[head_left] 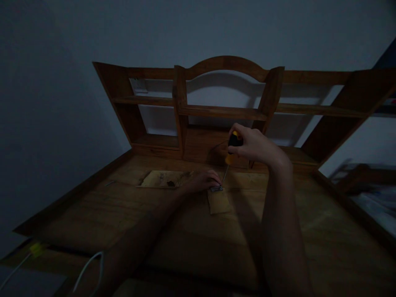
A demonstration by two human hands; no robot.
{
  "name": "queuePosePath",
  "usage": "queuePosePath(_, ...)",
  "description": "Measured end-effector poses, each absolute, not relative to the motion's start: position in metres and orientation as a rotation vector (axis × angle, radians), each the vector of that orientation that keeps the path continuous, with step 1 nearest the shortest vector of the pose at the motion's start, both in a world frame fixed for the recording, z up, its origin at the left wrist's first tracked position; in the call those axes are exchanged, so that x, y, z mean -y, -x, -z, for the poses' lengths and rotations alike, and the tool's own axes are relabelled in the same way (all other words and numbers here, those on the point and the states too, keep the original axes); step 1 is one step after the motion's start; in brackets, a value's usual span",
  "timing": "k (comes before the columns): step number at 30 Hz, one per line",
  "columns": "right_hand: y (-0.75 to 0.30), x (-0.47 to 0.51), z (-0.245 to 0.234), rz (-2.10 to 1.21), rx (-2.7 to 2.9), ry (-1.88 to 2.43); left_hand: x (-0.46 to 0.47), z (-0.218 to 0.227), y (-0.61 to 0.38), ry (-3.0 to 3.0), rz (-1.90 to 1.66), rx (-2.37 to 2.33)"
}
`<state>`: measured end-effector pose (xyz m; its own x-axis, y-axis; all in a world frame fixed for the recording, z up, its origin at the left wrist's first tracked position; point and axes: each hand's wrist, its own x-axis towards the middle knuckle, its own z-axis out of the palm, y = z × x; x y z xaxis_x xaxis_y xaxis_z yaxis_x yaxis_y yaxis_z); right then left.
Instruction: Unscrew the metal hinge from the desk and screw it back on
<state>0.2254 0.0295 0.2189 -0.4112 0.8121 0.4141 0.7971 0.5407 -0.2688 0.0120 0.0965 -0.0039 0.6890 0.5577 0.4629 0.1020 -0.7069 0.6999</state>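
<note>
My right hand [252, 145] is closed around the black and yellow handle of a screwdriver [231, 150], held upright with its thin shaft running down to a small metal hinge [216, 189]. The hinge sits at the far end of a small light wooden piece [219, 202] lying on the wooden desk [173, 231]. My left hand [204, 180] rests on the desk right beside the hinge, fingers pressed together at its edge, steadying it. The light is dim.
A wooden hutch with shelves and an arched middle section [225, 109] stands at the back of the desk. A flat light board [165, 179] lies left of my hands. White cables [88, 264] and a yellow object [35, 248] lie at the near left edge.
</note>
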Motion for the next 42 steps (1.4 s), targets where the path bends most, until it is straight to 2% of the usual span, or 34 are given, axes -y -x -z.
queuePosePath(31, -0.217, -0.038, -0.214, -0.207, 2.331, 1.293, -0.094, 0.004, -0.014, -2.268, -0.898, -0.630)
queuePosePath(38, -0.213, -0.047, -0.208, -0.040, 2.332, 1.164, -0.092, 0.002, -0.015, -2.277, -0.908, -0.650)
queuePosePath(42, -0.210, -0.045, -0.209, -0.069, 2.368, 1.157, -0.094, 0.004, -0.015, -2.230, -0.935, -0.641)
